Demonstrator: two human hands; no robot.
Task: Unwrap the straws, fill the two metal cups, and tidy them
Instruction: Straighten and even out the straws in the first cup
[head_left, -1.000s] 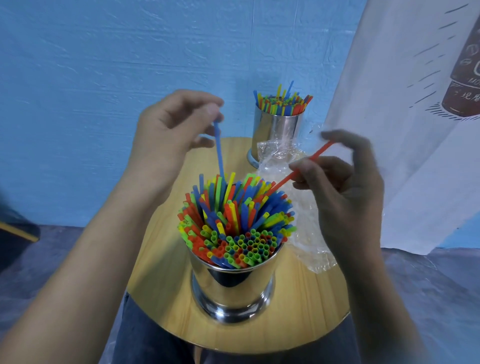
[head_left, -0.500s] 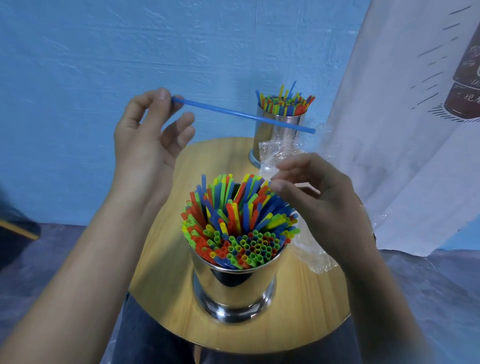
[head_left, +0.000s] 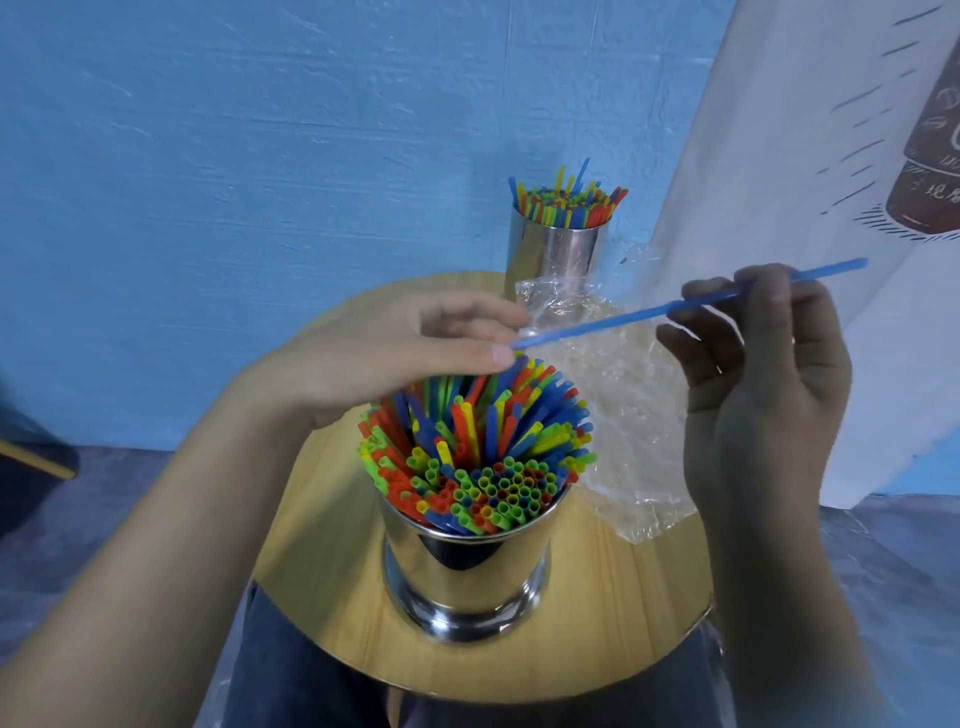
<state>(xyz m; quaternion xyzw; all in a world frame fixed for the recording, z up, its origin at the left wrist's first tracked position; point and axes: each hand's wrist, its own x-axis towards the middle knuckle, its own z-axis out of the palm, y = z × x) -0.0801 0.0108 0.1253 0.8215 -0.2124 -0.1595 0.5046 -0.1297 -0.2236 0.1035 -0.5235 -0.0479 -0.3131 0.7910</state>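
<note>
Your right hand (head_left: 763, 395) pinches the blue straw (head_left: 623, 319) near its upper end, at 2 o'clock from the near cup (head_left: 467, 571). Your left hand (head_left: 395, 358) lies loosely spread over that cup's straws (head_left: 483, 452) — thumb tip just beside the blue straw's low end. The far cup (head_left: 558, 254) stands at 12 o'clock on the worktop (head_left: 337, 545), clear wrap (head_left: 634, 431) at 3.

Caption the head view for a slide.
Right hand pinches a blue straw, its tip at the left hand above the full near cup; far cup behind.
</note>
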